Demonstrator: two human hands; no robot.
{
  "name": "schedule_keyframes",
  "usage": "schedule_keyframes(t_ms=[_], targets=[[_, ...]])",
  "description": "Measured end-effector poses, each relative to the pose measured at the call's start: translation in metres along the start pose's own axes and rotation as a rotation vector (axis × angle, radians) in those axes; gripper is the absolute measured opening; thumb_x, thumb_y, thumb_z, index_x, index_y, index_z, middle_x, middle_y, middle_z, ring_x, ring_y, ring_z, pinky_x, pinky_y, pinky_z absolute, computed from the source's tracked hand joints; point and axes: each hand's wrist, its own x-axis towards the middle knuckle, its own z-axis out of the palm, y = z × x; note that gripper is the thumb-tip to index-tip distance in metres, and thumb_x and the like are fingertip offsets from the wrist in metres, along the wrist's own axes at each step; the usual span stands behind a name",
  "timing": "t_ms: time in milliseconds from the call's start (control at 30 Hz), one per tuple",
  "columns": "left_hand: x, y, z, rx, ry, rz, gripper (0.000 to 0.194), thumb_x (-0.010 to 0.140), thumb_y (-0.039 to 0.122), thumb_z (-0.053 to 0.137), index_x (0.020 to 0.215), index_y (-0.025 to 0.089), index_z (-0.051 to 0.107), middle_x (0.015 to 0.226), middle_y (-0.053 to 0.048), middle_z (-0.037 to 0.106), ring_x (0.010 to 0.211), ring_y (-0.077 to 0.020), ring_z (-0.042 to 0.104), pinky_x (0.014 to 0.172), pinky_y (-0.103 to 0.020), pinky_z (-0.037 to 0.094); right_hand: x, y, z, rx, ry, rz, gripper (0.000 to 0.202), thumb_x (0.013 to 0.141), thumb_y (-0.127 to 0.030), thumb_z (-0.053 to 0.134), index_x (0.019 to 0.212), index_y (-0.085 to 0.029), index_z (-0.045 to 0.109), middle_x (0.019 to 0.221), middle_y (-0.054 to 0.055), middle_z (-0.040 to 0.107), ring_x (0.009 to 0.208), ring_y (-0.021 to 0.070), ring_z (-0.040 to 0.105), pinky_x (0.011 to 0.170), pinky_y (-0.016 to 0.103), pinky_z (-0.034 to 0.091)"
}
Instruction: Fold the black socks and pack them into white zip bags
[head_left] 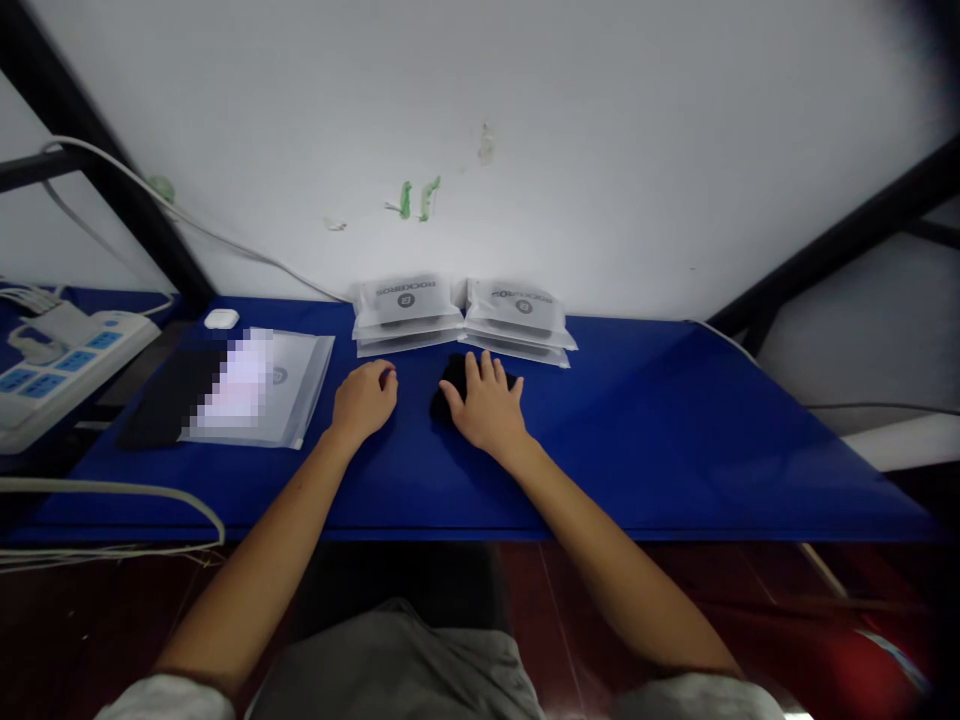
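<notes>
We are looking down past grey-clad knees and two bare forearms that are reaching out over a blue table (637, 440). Our right hand (486, 405) is lying flat with fingers spread wide, pressing on a small black item (450, 385) that is sitting near the middle of the table; what the item is we cannot tell. Our left hand (364, 398) is resting just beside it, fingers curled loosely inward, holding nothing. To the left, a flat frosted bag (300, 385) is lying partly over a black sheet (169, 400). Just beyond the hands, two stacks of frosted packets (409, 312) and (517, 320) are sitting side by side against the white wall (600, 150). Farther left, a small white case (221, 318) is lying near the table's back edge, and a white power strip (60, 365) is sitting off the table's left end.
</notes>
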Motion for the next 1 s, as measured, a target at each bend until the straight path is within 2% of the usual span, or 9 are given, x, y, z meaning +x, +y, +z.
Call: schedule_keyframes(t_ms=[100, 267, 367, 500, 733, 1000], targets=[[0.000, 0.000, 0.000, 0.002, 0.001, -0.001, 0.026, 0.089, 0.023, 0.045, 0.102, 0.019, 0.067, 0.100, -0.007, 0.071, 0.094, -0.0230, 0.065, 0.084, -0.035, 0.050, 0.000, -0.002, 0.011, -0.079, -0.044, -0.082, 0.068, 0.094, -0.048, 0.033, 0.147, -0.006, 0.027, 0.153, 0.022, 0.027, 0.141, 0.0374, 0.022, 0.109, 0.065, 0.019], [0.000, -0.001, 0.001, 0.013, -0.007, 0.011, 0.026, 0.089, 0.023, 0.045, 0.103, 0.020, 0.066, 0.102, -0.008, 0.071, 0.095, -0.0221, 0.065, 0.085, -0.035, 0.049, 0.002, 0.014, 0.008, -0.063, -0.077, -0.378, 0.063, 0.094, -0.046, 0.032, 0.148, -0.013, 0.028, 0.153, 0.016, 0.030, 0.143, 0.0307, 0.023, 0.112, 0.062, 0.014], [-0.002, 0.000, 0.000, 0.028, -0.008, 0.012, 0.026, 0.090, 0.024, 0.044, 0.104, 0.020, 0.065, 0.101, -0.007, 0.070, 0.095, -0.0221, 0.064, 0.086, -0.035, 0.049, 0.005, 0.021, 0.009, -0.077, -0.045, -0.457, 0.064, 0.095, -0.046, 0.031, 0.147, -0.010, 0.029, 0.153, 0.016, 0.031, 0.143, 0.0300, 0.022, 0.114, 0.061, 0.008], [-0.006, 0.003, -0.005, 0.084, 0.025, 0.023, 0.027, 0.091, 0.024, 0.043, 0.108, 0.019, 0.064, 0.105, -0.007, 0.069, 0.096, -0.0230, 0.063, 0.086, -0.036, 0.049, 0.006, 0.023, 0.014, -0.042, -0.037, -0.478, 0.067, 0.095, -0.048, 0.031, 0.148, -0.008, 0.025, 0.155, 0.015, 0.027, 0.144, 0.0283, 0.020, 0.116, 0.052, 0.013], [-0.016, -0.005, -0.015, 0.326, 0.177, 0.037, 0.032, 0.089, 0.022, 0.044, 0.116, 0.016, 0.060, 0.109, -0.012, 0.060, 0.107, -0.0276, 0.054, 0.090, -0.039, 0.047, 0.004, 0.024, 0.018, -0.024, -0.029, -0.457, 0.069, 0.094, -0.051, 0.032, 0.149, -0.010, 0.025, 0.155, 0.014, 0.027, 0.144, 0.0279, 0.021, 0.116, 0.050, 0.015], [-0.029, -0.016, -0.022, 0.450, 0.218, -0.112, 0.035, 0.086, 0.025, 0.049, 0.118, 0.015, 0.058, 0.121, -0.016, 0.054, 0.113, -0.0346, 0.046, 0.091, -0.049, 0.044, 0.003, 0.023, 0.020, -0.004, -0.007, -0.446, 0.066, 0.094, -0.050, 0.031, 0.148, -0.011, 0.028, 0.153, 0.014, 0.030, 0.143, 0.0269, 0.022, 0.116, 0.050, 0.015]])
